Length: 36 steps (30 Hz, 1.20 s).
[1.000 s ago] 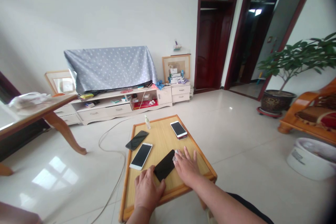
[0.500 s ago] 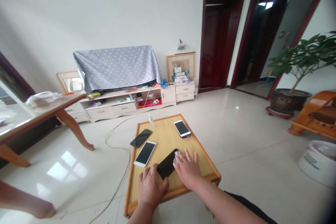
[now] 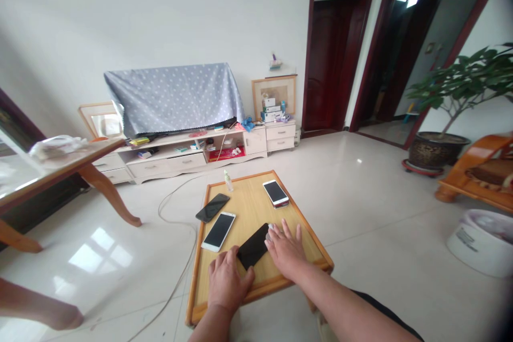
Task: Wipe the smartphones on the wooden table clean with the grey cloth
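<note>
Your left hand (image 3: 228, 283) and right hand (image 3: 285, 251) stay on a slim black smartphone (image 3: 253, 246), which lies at a slant near the near edge of a pale wooden surface (image 3: 250, 206) with an orange-brown frame, about midway along that edge. Set against the last views, nothing on the surface has shifted: your head has turned a little, so the room slides in the frame, but the black phone remains the one thing under your hands.

Your left fingers lie loosely open against the phone's lower end, resting there with no clear grip. Your right fingers are spread wide, their tips at the phone's upper right edge, beside a small pale wad (image 3: 270, 231). You cannot tell from this view what the wad is, or whether those fingers have hold of it.

A white smartphone (image 3: 218, 231) lies just left of the black phone, and a dark smartphone (image 3: 212, 207) sits beyond it at the left edge. A white smartphone with a rosy rim (image 3: 275, 193) lies near the far right edge. A small clear spray bottle (image 3: 228, 181) stands upright at the far edge, close to the far left corner, and none of these touches your hands.
</note>
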Motion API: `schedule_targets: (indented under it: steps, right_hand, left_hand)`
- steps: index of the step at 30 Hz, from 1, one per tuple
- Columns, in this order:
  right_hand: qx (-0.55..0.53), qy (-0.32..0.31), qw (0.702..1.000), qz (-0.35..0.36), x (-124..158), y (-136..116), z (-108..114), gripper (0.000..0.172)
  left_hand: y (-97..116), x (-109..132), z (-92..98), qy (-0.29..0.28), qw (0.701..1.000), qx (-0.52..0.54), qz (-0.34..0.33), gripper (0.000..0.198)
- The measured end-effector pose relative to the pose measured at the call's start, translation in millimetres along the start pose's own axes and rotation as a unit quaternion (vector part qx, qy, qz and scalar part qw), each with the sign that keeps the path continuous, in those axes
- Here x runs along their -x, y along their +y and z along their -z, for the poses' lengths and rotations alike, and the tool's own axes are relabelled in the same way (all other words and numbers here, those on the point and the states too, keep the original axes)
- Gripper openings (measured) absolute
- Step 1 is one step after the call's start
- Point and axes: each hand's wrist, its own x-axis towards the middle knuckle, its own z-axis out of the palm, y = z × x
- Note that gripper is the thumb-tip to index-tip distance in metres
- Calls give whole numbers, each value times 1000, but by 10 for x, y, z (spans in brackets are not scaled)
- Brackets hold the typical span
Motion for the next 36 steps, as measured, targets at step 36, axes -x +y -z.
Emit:
schedule_targets:
  steps: [36]
  right_hand:
    - [-55,-1,995,80,-321,-367,-262,56]
  left_hand:
    - [-224,-20,-188,33,998,33,-30,60]
